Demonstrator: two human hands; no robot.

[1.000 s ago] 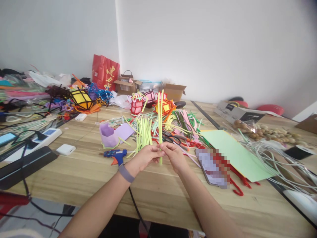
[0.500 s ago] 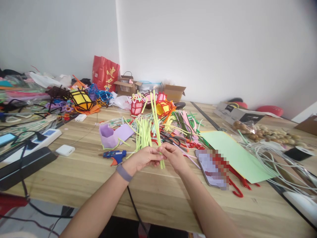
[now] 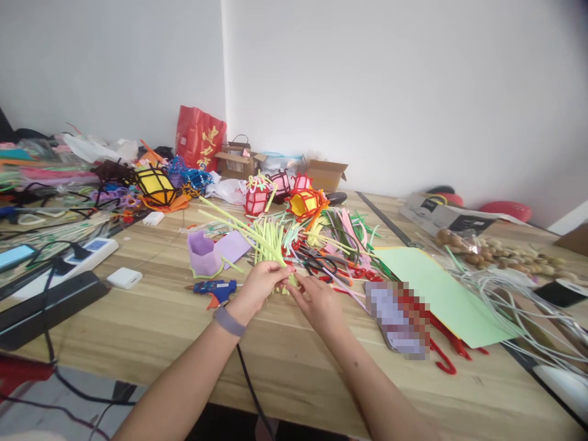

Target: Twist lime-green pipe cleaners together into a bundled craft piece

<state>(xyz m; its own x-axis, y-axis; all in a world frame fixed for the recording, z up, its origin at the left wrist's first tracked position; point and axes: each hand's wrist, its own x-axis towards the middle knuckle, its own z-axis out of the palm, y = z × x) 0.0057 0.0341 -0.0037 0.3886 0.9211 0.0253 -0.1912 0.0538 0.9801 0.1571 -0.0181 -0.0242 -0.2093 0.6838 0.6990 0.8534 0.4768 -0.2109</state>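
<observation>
The left grip [image 3: 260, 285] pinches yellow-green stems [image 3: 229, 219], which slant away from it, up and leftward across a matching bundle [image 3: 267, 237]. The right grip [image 3: 323, 305] is half-curled just beside it; whether it pinches anything I cannot tell. Left of both, a blue glue gun [image 3: 215, 287] lies on the surface [image 3: 298, 364].

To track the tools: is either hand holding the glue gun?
No, the glue gun lies on the table, left of the left hand.
</observation>
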